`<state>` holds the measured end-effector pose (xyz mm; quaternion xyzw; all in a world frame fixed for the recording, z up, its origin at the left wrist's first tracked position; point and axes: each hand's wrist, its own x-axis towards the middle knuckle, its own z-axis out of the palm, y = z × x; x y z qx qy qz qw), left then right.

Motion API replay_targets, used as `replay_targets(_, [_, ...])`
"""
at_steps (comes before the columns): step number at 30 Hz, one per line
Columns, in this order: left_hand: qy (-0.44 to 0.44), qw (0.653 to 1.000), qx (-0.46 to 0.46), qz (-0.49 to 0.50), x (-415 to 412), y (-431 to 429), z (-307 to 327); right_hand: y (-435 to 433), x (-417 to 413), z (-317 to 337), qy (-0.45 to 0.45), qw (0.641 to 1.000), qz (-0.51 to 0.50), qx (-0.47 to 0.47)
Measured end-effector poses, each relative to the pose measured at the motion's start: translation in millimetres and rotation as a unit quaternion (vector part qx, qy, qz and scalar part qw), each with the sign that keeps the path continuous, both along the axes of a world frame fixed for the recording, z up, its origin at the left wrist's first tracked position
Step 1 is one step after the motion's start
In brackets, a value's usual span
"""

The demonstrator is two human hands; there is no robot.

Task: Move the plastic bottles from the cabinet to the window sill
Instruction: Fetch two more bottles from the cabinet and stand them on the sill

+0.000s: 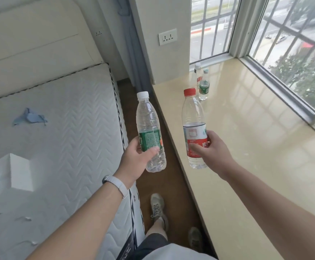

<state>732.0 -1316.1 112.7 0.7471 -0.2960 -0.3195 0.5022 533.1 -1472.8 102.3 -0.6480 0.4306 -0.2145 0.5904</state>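
Four clear plastic bottles are in view, two in hand and two standing on the glossy beige stone window sill (pixel 247 147). The left hand (pixel 136 160) is wrapped around a clear plastic bottle with a white cap and green label (pixel 150 132), held roughly upright over the strip of brown floor (pixel 171 184) between the bed and the sill. The right hand (pixel 209 149) grips a clear plastic bottle with a red cap and red-and-white label (pixel 193 124) around its label, upright above the sill's near edge. Farther along the sill, near the wall, stand a small clear bottle with a green label (pixel 204 87) and, just behind it, a taller clear bottle with a white cap (pixel 197 72). A white quilted bare mattress (pixel 59 128) fills the left side, a crumpled blue scrap (pixel 30 117) lying on it. A white wristband (pixel 117 184) circles the left wrist. A barred window (pixel 293 44) overlooks a street and trees, and a white wall socket (pixel 167 36) sits beside it.
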Motion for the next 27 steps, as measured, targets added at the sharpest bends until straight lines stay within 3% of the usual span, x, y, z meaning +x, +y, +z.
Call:
replay_targets(16, [0.031,0.998,-0.035,-0.05,191,-66,-1,-39,179,18,0.043,0.998,-0.037,-0.038])
replay_targets(27, [0.047,0.993,-0.028,-0.104,244,-132,-13,-78,209,5,0.081,0.99,-0.107,-0.034])
